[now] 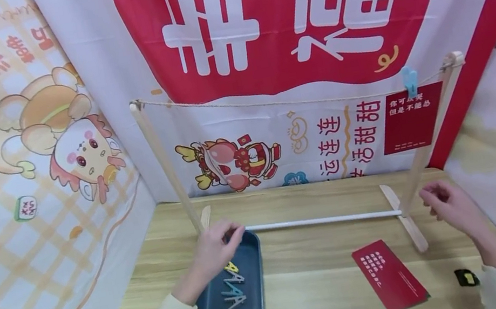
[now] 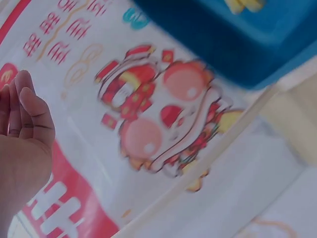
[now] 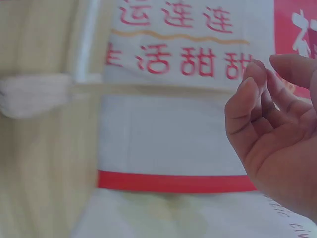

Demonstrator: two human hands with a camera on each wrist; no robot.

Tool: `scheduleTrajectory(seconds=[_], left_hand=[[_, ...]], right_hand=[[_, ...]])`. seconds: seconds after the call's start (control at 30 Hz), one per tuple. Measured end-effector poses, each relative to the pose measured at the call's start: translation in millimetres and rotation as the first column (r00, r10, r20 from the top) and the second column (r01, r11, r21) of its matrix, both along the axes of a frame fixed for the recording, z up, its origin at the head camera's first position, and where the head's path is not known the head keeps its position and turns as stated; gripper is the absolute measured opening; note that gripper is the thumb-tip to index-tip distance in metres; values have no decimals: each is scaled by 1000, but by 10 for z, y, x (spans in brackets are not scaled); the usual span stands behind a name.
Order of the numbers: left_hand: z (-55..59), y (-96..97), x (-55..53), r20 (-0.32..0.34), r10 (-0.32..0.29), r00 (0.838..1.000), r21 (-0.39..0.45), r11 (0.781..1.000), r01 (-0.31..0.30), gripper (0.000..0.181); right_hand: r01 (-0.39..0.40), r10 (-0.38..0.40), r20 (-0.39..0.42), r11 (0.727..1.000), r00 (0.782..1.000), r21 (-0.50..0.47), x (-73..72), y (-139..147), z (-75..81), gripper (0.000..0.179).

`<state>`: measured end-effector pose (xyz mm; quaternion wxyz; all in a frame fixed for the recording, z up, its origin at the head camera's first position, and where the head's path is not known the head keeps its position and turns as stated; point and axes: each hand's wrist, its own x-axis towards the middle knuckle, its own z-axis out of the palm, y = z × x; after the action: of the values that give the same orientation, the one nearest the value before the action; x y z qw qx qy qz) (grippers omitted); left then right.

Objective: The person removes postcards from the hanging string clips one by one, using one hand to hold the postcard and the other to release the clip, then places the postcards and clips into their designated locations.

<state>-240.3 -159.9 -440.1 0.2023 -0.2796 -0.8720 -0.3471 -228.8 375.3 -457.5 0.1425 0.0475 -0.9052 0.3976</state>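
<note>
In the head view my left hand (image 1: 212,249) hovers over the far part of a blue tray (image 1: 251,279), fingers loosely bent and nothing held. Several small clothespins (image 1: 233,292), yellow, grey and blue, lie in the tray. My right hand (image 1: 451,208) is raised just right of the wooden stand's right post (image 1: 433,137); the right wrist view shows its fingers (image 3: 242,101) loosely curled and empty. A light blue clothespin (image 1: 410,82) holds a red card (image 1: 412,121) on the string (image 1: 269,103) beside that post. Another red card (image 1: 389,278) lies on the table.
The stand's left post (image 1: 163,166) rises behind the tray, and a white rod (image 1: 323,220) joins the posts low down. A small black item (image 1: 467,277) with a yellow patch is by my right sleeve. Printed cloth (image 1: 286,28) hangs behind and at both sides.
</note>
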Motion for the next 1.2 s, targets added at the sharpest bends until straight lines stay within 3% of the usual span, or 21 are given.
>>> scheduleTrajectory(seconds=[0.2, 0.4, 0.67, 1.03, 1.2], left_hand=[[383, 64, -106, -131, -61, 990, 21, 998, 65, 4], [598, 231, -159, -166, -119, 979, -34, 993, 115, 6], [1049, 607, -352, -272, -272, 923, -72, 962, 262, 8], [1622, 968, -411, -297, -377, 877, -178, 925, 337, 14], [1774, 1153, -474, -284, -383, 879, -157, 923, 351, 16]], right_hand=[[-3, 6, -47, 998, 999, 64, -42, 44, 367, 21], [38, -37, -30, 998, 999, 42, -46, 45, 577, 28], [195, -197, -30, 979, 980, -57, -110, -9, 727, 33], [272, -267, -94, 962, 959, 37, -214, -86, 869, 46], [255, -253, -91, 967, 963, 20, -238, -88, 943, 49]])
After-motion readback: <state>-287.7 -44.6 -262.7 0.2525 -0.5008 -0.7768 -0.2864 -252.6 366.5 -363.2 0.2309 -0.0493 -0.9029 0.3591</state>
